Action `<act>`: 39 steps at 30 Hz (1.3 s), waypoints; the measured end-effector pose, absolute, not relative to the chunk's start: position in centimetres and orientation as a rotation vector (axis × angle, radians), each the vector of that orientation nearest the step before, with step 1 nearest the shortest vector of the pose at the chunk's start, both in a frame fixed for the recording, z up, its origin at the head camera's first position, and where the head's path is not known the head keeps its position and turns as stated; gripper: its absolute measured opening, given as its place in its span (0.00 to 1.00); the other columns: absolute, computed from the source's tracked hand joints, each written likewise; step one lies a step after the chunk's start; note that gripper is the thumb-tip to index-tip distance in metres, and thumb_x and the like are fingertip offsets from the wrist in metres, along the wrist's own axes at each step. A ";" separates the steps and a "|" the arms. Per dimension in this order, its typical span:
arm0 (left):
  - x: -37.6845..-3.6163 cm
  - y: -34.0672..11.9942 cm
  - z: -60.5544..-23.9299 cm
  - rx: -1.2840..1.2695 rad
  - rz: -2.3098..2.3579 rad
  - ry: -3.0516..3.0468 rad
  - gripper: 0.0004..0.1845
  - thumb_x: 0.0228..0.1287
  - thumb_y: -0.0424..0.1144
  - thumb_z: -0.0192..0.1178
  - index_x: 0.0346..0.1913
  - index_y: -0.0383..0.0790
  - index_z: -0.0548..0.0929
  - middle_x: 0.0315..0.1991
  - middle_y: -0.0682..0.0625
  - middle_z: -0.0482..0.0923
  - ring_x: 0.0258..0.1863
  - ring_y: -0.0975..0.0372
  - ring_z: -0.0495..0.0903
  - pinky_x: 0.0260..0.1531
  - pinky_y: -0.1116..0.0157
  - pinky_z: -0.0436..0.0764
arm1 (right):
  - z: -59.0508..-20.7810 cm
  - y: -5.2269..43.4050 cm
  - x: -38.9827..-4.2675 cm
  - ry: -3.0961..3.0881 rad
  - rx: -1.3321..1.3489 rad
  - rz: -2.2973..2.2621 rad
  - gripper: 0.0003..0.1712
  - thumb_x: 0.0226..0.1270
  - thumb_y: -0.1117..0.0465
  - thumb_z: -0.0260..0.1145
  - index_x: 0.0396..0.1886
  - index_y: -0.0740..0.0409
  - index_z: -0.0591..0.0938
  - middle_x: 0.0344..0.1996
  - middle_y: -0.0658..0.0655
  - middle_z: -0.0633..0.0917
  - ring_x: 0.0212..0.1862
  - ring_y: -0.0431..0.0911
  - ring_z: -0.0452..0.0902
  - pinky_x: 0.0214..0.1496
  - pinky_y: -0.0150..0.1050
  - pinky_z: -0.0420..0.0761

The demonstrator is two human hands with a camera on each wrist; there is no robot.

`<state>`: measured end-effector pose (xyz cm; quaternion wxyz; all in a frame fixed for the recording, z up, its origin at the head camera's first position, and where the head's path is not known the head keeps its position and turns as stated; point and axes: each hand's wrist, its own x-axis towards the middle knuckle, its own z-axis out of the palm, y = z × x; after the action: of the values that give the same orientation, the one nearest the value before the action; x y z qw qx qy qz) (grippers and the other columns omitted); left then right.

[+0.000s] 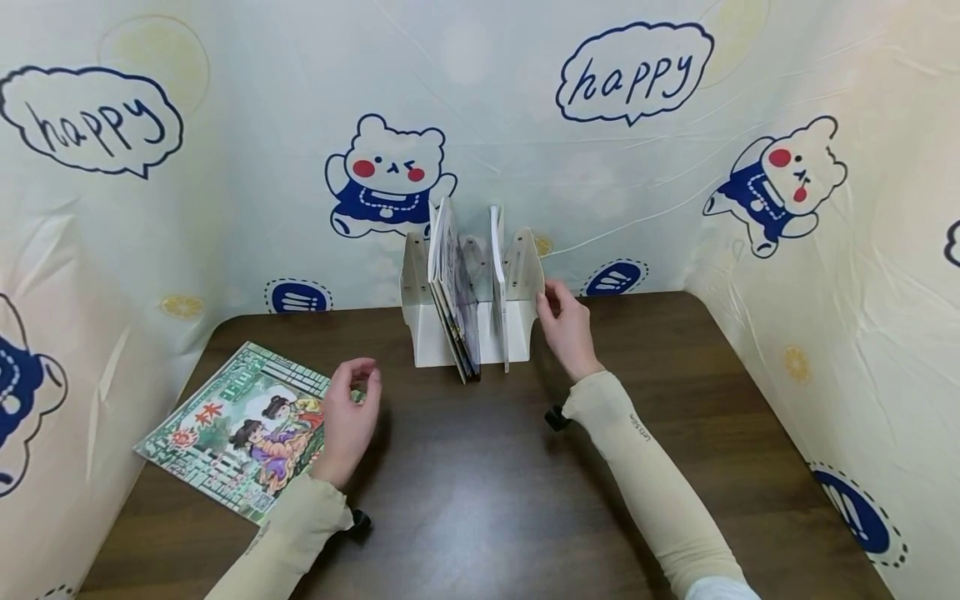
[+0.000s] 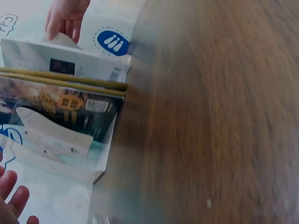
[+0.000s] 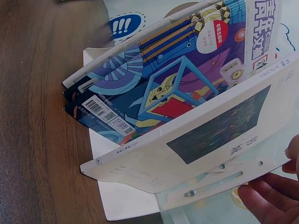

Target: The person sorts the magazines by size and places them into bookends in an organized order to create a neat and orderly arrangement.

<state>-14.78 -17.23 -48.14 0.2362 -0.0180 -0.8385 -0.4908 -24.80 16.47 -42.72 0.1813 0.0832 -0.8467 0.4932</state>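
A white book rack (image 1: 414,333) stands upright at the back of the table, holding several magazines (image 1: 450,292) on its left and a thin white book (image 1: 498,275) further right. My right hand (image 1: 567,329) pinches the outer edge of the rack's right side panel (image 3: 210,189); the thumb is partly cut off in the right wrist view. To the left of the rack, my left hand (image 1: 351,421) is raised with loosely bent fingers and nothing in them. Beneath and beside it lies a green illustrated magazine (image 1: 225,417), flat, its right side partly covered by that hand.
The dark wooden table (image 1: 465,500) fills the lower view. A pale patterned sheet (image 1: 510,150) with bears and lettering hangs behind it and along both sides. Both sleeves carry a small black wrist device (image 1: 557,417).
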 end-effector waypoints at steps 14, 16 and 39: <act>-13.6 -20.8 -48.8 0.034 -1.266 -2.343 0.14 0.77 0.38 0.59 0.58 0.34 0.81 0.48 0.44 0.82 0.47 0.62 0.76 0.44 0.61 0.77 | -42.8 16.3 -24.6 -2.395 0.237 1.402 0.17 0.82 0.61 0.59 0.62 0.64 0.80 0.53 0.65 0.86 0.50 0.56 0.84 0.53 0.52 0.87; -13.4 -21.5 -48.9 0.050 -1.257 -2.344 0.14 0.77 0.38 0.59 0.58 0.35 0.81 0.48 0.44 0.83 0.47 0.62 0.76 0.43 0.64 0.76 | -42.8 16.4 -24.6 -2.392 0.239 1.404 0.17 0.81 0.61 0.59 0.62 0.65 0.80 0.53 0.65 0.86 0.50 0.56 0.84 0.53 0.52 0.87; -11.7 -29.1 -48.3 0.333 -0.917 -2.584 0.36 0.77 0.56 0.56 0.74 0.32 0.70 0.64 0.29 0.74 0.64 0.34 0.70 0.62 0.34 0.64 | -42.8 16.3 -24.8 -2.391 0.232 1.392 0.18 0.80 0.64 0.60 0.63 0.66 0.79 0.53 0.66 0.86 0.49 0.56 0.83 0.52 0.54 0.87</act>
<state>-11.67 -29.15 -48.30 0.1887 0.1184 -0.9187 -0.3260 -24.78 16.33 -42.83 0.1815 0.0820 -0.8468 0.4931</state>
